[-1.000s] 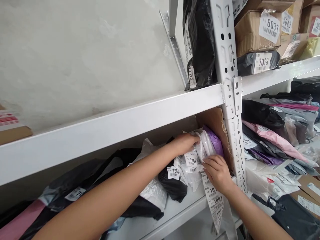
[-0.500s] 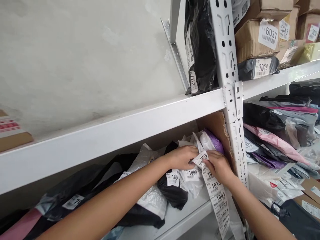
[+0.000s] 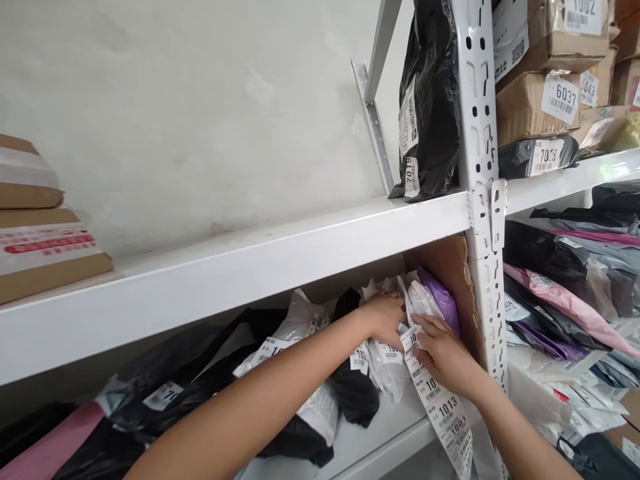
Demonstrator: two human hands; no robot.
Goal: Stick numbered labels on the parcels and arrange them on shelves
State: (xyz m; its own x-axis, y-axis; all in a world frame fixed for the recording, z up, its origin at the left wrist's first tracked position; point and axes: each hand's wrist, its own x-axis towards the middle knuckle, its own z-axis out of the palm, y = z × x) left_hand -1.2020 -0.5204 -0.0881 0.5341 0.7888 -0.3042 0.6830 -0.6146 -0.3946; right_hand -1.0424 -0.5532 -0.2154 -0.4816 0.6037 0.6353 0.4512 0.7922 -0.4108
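Note:
My left hand (image 3: 384, 319) reaches in among the white parcel bags on the lower shelf. Its fingers are bent around the edge of a white parcel bag (image 3: 419, 300), and their tips are partly hidden. Close beside it, my right hand (image 3: 444, 352) has its fingers against that bag and its thumb over the top of a long strip of printed number labels (image 3: 440, 407). The strip hangs down past the shelf edge, with 1013 and 1001 readable on it. A purple bag (image 3: 443, 300) stands behind, and a black bag (image 3: 353, 387) lies left of the hands.
A white shelf beam (image 3: 250, 267) crosses above my hands. The perforated upright post (image 3: 483, 133) and a cardboard sheet (image 3: 450, 267) bound the right side. Cardboard boxes (image 3: 50, 247) sit at upper left, a black parcel (image 3: 430, 100) on the upper shelf, and stacked bags (image 3: 560, 287) at right.
The view has shifted left, so the shelf appears farther right. My hands have lowered the strip's top label toward the white bag, and my left hand has drawn back from the strip.

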